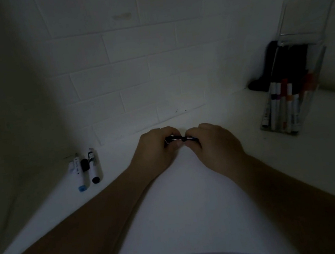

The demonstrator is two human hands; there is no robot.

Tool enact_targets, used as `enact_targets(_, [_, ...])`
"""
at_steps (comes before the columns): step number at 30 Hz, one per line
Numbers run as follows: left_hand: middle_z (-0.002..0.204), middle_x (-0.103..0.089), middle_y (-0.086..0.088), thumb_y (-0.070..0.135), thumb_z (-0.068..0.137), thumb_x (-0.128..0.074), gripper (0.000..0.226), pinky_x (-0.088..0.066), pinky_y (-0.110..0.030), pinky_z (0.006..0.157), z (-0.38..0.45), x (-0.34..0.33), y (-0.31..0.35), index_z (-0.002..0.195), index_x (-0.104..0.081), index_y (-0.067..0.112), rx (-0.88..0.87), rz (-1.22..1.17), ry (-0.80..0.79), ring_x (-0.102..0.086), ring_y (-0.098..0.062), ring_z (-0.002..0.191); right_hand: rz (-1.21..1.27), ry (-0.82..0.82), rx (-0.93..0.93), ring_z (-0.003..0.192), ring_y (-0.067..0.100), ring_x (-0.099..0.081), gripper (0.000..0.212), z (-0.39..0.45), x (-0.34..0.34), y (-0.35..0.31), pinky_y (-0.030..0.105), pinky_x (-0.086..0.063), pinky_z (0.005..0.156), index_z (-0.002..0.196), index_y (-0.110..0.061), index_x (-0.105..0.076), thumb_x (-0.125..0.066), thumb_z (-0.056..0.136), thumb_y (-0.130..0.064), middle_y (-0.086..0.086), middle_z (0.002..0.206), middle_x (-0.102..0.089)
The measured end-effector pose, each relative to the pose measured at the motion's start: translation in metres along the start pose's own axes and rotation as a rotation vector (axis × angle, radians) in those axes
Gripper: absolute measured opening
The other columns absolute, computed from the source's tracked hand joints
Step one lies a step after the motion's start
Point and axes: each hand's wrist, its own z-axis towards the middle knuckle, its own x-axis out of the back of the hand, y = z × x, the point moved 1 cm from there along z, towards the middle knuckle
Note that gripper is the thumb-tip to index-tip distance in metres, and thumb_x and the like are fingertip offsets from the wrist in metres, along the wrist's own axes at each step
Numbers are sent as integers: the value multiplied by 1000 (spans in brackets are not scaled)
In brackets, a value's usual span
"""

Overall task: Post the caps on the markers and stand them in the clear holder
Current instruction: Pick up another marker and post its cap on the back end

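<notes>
Far left on the table [182, 208]: loose markers [85, 169], waiting. Centre: left hand [154, 147] and right hand [212, 142] clenched on one dark marker [177, 140] lying crosswise – probably capping. Well right of the right hand: clear holder [302, 69].

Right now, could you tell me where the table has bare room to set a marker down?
The widest bare patch lies between the hands and the clear holder. The near table between the forearms is also bare. It is crowded far left, where loose markers lie together.
</notes>
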Motion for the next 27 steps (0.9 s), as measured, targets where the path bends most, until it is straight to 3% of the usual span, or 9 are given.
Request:
enact_targets(2, [108, -73, 13, 27, 91, -68, 23, -37, -1, 86, -1, 3, 0, 114, -72, 29, 10, -35, -15, -58, 8, 97, 43, -8, -12, 77, 20, -55, 21, 1, 0, 5, 33, -40, 63, 101, -25, -68, -54, 98, -41, -5, 82, -53])
enact_targets(4, [114, -71, 14, 24, 92, -67, 29, -29, 7, 84, -2, 7, 1, 121, -70, 28, 37, -41, -42, -54, 9, 101, 76, -20, -16, 78, 21, -57, 24, 2, 0, 9, 37, -48, 67, 100, -25, -70, -53, 97, -42, -2, 84, -60])
enact_targets(7, [98, -70, 20, 26, 92, -65, 24, -33, 5, 75, -2, 9, 0, 115, -71, 32, 67, -63, -73, -58, 11, 85, 114, -56, 12, 77, 21, -60, 33, 3, 4, 11, 42, -51, 71, 99, -23, -72, -47, 93, -44, 0, 86, -68])
enact_targets(10, [84, -65, 25, 22, 91, -67, 22, -34, 3, 73, -4, 9, 3, 110, -73, 31, 68, -75, -59, -55, 19, 78, 115, -72, 6, 80, 20, -62, 26, 2, 7, 9, 41, -52, 72, 102, -26, -71, -52, 95, -42, -2, 90, -71])
enact_targets(13, [79, -67, 20, 14, 90, -68, 21, -38, 0, 71, -4, 9, 6, 104, -75, 27, 33, -81, -12, -61, 7, 73, 87, -67, -11, 81, 18, -61, 21, 1, 9, 3, 36, -51, 69, 107, -30, -70, -54, 98, -40, -5, 94, -70])
enact_targets(16, [84, -73, 13, 13, 90, -66, 21, -42, -3, 73, -5, 10, 9, 102, -75, 28, 31, -113, -5, -64, 0, 80, 119, -77, -37, 82, 15, -61, 21, 0, 9, 2, 31, -45, 66, 113, -33, -68, -53, 99, -39, -8, 97, -69])
enact_targets(21, [95, -72, 18, 23, 91, -66, 17, -36, 3, 74, -7, 6, 11, 103, -72, 33, 71, -139, -48, -62, 8, 86, 209, -104, -14, 83, 14, -63, 31, 0, 4, 5, 37, -52, 71, 113, -34, -64, -45, 97, -52, -9, 93, -70])
enact_targets(24, [86, -71, 14, 31, 87, -70, 14, -42, -4, 68, -5, 8, 13, 100, -67, 35, 133, -248, 33, -63, 4, 79, 160, -71, -53, 84, 17, -60, 32, 3, 4, 4, 38, -50, 76, 113, -37, -59, -39, 94, -54, -13, 84, -64])
enact_targets(27, [80, -73, 6, 31, 85, -74, 20, -54, -28, 74, 0, 7, 19, 98, -59, 32, 206, -521, 113, -68, -8, 75, 143, 10, -89, 86, 21, -60, 28, 4, 5, 2, 37, -48, 75, 105, -34, -54, -38, 91, -53, -12, 81, -64])
